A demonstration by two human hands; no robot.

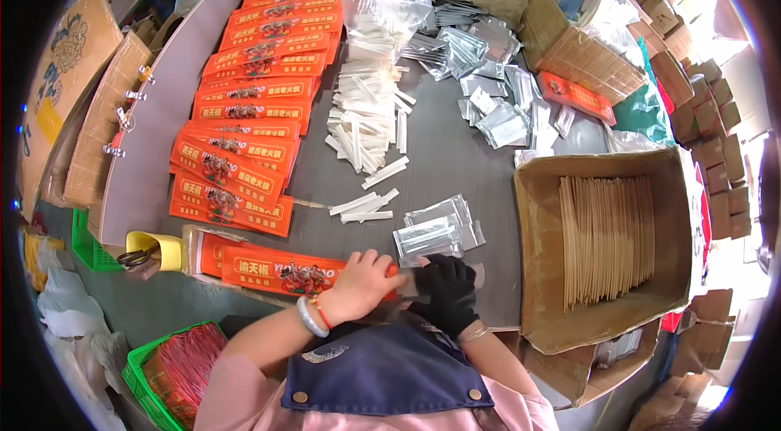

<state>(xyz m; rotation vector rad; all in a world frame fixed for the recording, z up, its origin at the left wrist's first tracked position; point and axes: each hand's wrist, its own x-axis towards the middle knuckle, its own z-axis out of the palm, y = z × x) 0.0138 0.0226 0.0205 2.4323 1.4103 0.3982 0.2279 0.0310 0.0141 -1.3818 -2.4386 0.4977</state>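
My left hand (362,283), bare and wearing a bangle and red string, closes on the right end of a long flat red printed packet (268,268). This packet lies over others in a low cardboard tray (194,250) at the table's front edge. In a black fingerless glove, my right hand (446,293) is beside that packet end with its fingers curled. Something pale and blurred shows at its fingertips; I cannot make out what it is. Silvery flat sachets (427,240) lie just beyond the glove. Loose white strips (362,207) are farther left.
Overlapping red packets (244,109) cover the table's left side. White strips (366,97) are heaped mid-table, silvery sachets (496,105) behind right. An open carton (537,244) holding thin tan sticks (606,240) stands right. A yellow holder (167,250) with scissors (137,256) is left.
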